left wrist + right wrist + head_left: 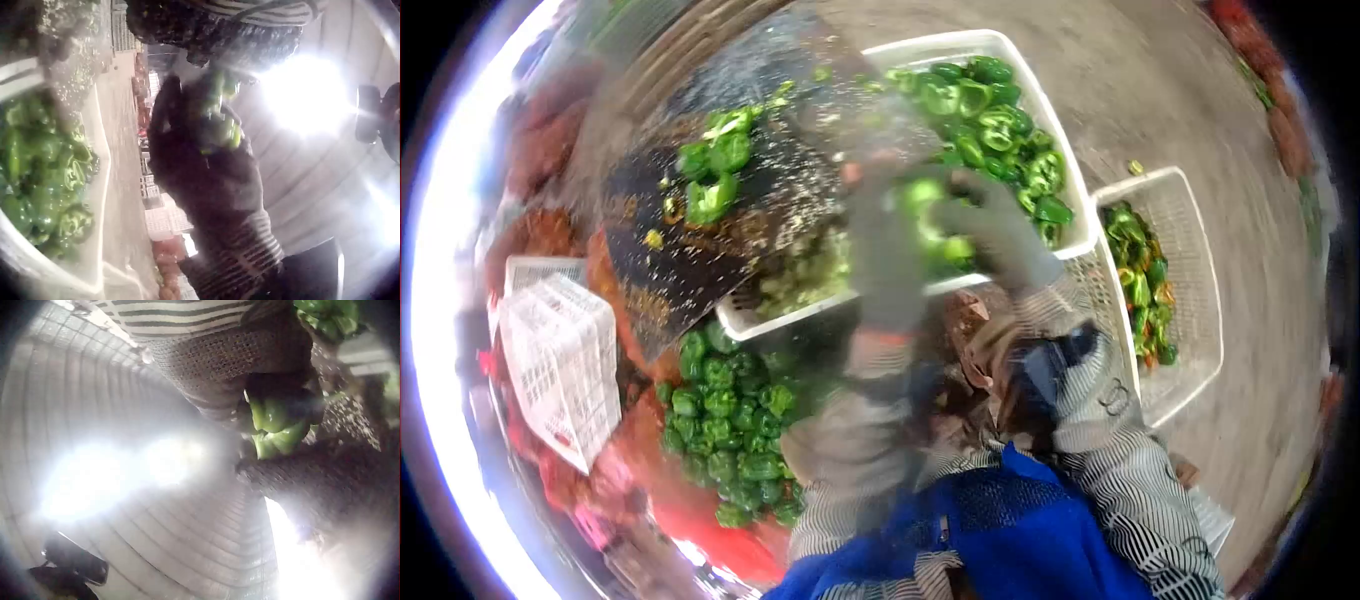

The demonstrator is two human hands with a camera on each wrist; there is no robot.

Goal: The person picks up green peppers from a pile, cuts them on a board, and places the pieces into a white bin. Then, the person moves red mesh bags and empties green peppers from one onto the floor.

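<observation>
Right hand (pixel 1000 230): gloved fingers curl round a green pepper (pixel 269 415), which sits between my two hands. Left hand (pixel 888 240): close against the other side of the pepper; blur and shadow hide its fingers, so I cannot tell how wide they are.

Handling, my estimate: light, stiff-walled, hollow; glossy skin probably slippery when wet; thin walls may crack under a hard pinch. Best hold: broad, round the lobed shoulders, pads spread, off any cut edge.

Glove fabric looks coarse, grey, knitted. Under and beyond my right fingers: a rigid white crate (pixel 990 40) with smooth, curved pepper pieces. Beyond my left fingertips: a dark, flat surface (pixel 635 200), gritty with pale seeds, bearing torn chunks. Nearer my body, left of the fingers: a heap of rounded green peppers (pixel 735 430). Further out to my right: a lattice-walled crate (pixel 1190 270), green and reddish pieces inside.
</observation>
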